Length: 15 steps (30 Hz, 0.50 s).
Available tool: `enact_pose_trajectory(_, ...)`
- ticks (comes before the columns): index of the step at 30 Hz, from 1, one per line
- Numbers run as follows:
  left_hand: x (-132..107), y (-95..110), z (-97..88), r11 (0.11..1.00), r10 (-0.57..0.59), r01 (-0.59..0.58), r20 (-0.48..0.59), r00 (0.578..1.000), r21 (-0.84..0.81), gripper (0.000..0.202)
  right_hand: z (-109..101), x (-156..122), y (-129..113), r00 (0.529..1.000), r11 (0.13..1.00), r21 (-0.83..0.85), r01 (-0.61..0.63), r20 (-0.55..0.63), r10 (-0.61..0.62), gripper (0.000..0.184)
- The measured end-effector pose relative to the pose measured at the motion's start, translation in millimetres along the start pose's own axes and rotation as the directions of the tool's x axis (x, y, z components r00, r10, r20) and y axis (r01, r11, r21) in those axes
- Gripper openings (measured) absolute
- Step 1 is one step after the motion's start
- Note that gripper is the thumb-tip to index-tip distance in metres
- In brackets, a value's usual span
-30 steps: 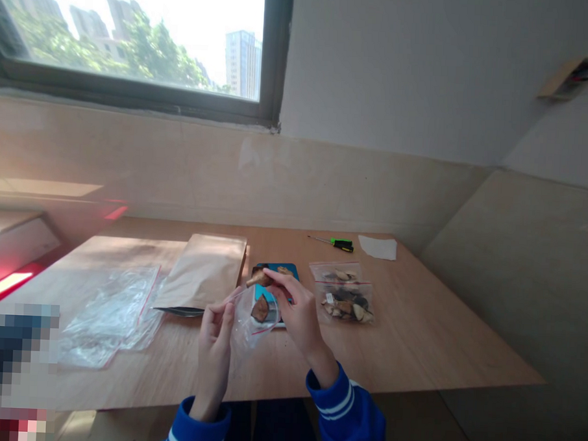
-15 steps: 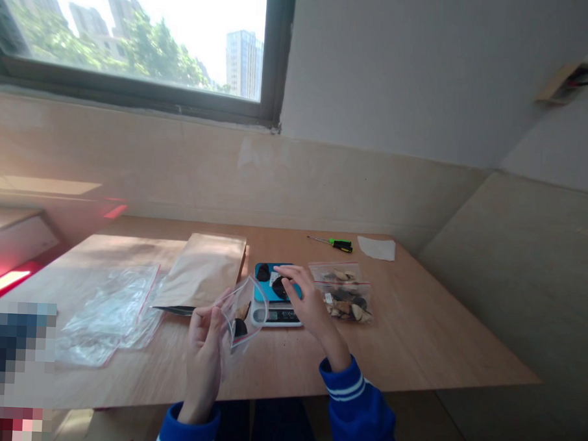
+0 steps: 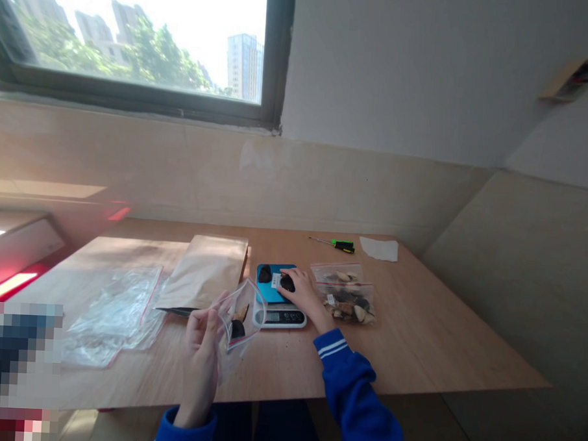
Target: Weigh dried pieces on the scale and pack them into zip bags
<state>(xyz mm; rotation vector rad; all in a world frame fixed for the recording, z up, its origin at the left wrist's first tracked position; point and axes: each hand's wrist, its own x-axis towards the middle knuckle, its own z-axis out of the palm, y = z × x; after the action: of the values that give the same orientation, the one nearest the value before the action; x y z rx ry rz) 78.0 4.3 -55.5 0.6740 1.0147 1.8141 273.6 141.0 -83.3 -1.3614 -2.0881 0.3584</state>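
Observation:
My left hand point(image 3: 201, 343) pinches the edge of a clear zip bag point(image 3: 229, 367), whose mouth gapes toward the scale. A dark slice point(image 3: 238, 329) and a tan piece show through the plastic; whether they lie inside or behind it I cannot tell. Over the blue platform of a small digital scale point(image 3: 297, 317), my right hand point(image 3: 304, 291) has its thumb and fingers closed around a dark round slice point(image 3: 287, 283). Beside that slice is a small white label point(image 3: 276, 281). Another dark piece point(image 3: 265, 274) rests at the platform's back left corner.
Right of the scale lie zip bags of dried slices point(image 3: 351, 309). A brown paper bag point(image 3: 209, 269) and a heap of clear plastic bags point(image 3: 109, 316) occupy the left side. Farther back are a green-and-black screwdriver point(image 3: 342, 245) and a white paper point(image 3: 379, 249).
My right hand has lowered onto the scale platform, and its fingers have closed around the dark slice. My left hand stays nearly in place with the bag.

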Motion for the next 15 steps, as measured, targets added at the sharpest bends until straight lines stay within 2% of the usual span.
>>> enact_pose_trajectory(4,0,1,3.2,0.999,-0.019,0.019,0.001,1.000,-0.043,0.027,-5,-1,-11,0.996,0.998,0.057,-0.021,-0.088,0.026,0.038)
enact_pose_trajectory(8,1,2,4.9,0.999,-0.029,0.029,-0.011,1.000,-0.043,0.029,-26,-5,-46,0.980,0.938,0.345,0.018,-0.191,0.052,0.038)
enact_pose_trajectory(11,1,1,6.2,0.999,-0.034,0.033,-0.023,0.999,-0.037,0.030,-46,-13,-85,0.989,0.873,0.483,0.066,-0.145,0.005,0.039)
enact_pose_trajectory(15,1,0,10.1,0.998,-0.031,0.030,-0.018,0.999,-0.059,0.029,-59,-27,-129,0.983,0.903,0.390,0.182,-0.039,-0.181,0.049)
